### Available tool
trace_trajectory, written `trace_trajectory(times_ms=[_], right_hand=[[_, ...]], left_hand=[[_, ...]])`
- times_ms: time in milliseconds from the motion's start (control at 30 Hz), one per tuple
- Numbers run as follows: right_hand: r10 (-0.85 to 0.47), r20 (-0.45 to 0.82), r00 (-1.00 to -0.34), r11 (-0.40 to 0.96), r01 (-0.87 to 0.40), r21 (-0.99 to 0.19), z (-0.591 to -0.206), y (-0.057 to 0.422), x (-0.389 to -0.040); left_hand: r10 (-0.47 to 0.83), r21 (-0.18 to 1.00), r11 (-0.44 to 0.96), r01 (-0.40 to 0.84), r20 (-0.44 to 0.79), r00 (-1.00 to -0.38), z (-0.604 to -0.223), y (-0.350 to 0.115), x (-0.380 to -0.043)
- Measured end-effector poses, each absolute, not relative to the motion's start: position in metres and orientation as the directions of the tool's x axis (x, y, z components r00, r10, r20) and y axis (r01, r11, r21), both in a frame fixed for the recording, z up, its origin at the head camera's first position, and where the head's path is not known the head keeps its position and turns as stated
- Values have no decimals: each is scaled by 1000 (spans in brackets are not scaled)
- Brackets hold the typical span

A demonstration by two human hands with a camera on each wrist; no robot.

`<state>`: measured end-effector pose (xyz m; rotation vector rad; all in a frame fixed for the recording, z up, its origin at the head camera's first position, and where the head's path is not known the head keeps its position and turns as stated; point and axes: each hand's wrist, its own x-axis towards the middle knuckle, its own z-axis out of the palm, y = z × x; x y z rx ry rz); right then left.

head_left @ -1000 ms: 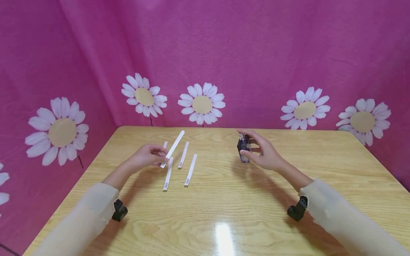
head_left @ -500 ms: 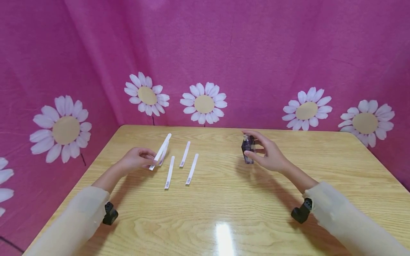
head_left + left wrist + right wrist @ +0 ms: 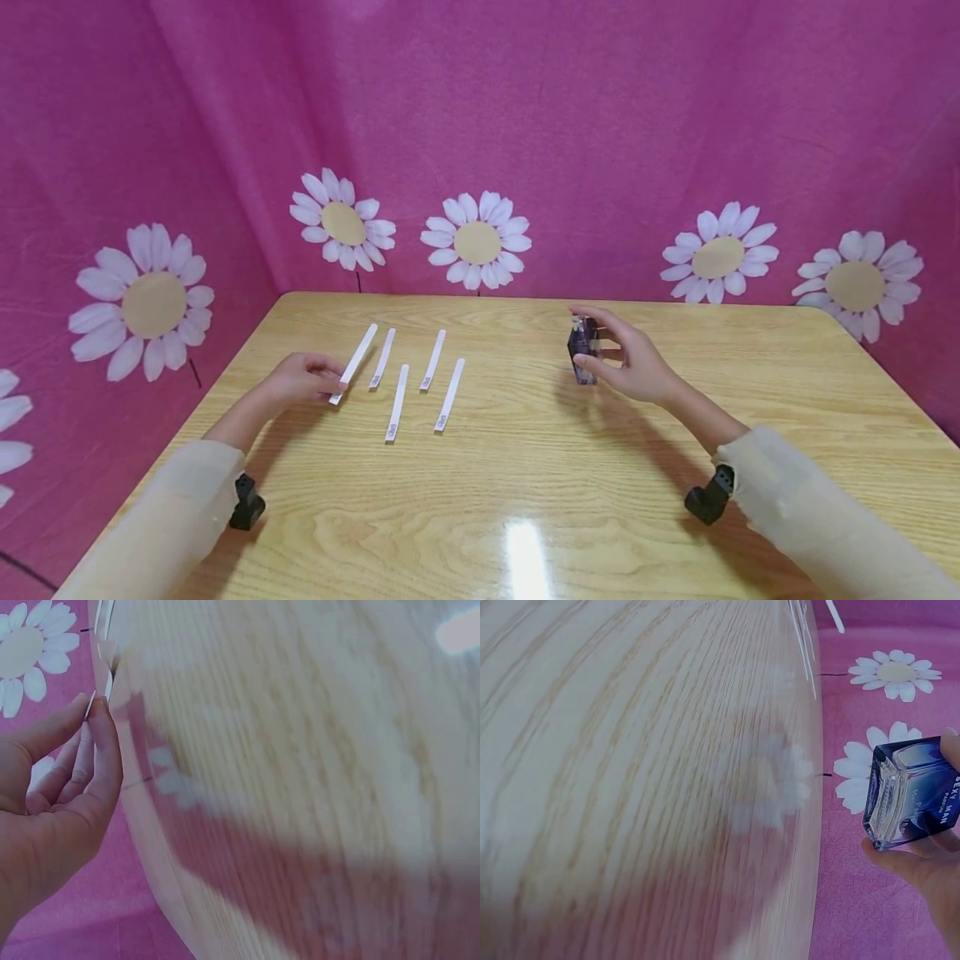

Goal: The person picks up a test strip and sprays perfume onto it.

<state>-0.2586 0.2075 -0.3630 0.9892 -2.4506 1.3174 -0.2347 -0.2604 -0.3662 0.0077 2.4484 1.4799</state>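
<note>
My left hand pinches the lower end of a white paper perfume test strip, which slants up and away over the left of the table. In the left wrist view the thumb and index fingertips meet on its thin edge. Several more such strips lie just right of it, among them a near strip and a right-hand strip, each with small print at its lower end. My right hand grips a dark blue, clear-based glass perfume bottle off the table, index finger over its top.
A wood-grain table fills the lower view, with a bright light reflection near its front. Behind and to the left hangs a magenta cloth with large white daisies.
The left hand has moved left with its strip, from over the strips lying on the table to beside them. The right hand and bottle stay nearly still.
</note>
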Motion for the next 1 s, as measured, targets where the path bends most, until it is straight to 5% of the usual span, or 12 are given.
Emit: trace_trajectory(times_ms=[367,633,1000], right_hand=[[-463,448,-765,377,-628,-681,-362,209,-258],[-469,434,-769,378,-619,-688,-362,209,-256],[-471,443,-763,375,-628,-682,-362,209,-256]], left_hand=[[62,803,573,-163,-241,-969,-368,-266,-232],[17,655,755,-27,-62,-998,-368,-273,-229],[30,644,765,26,5,-1000,-366,-254,-239]])
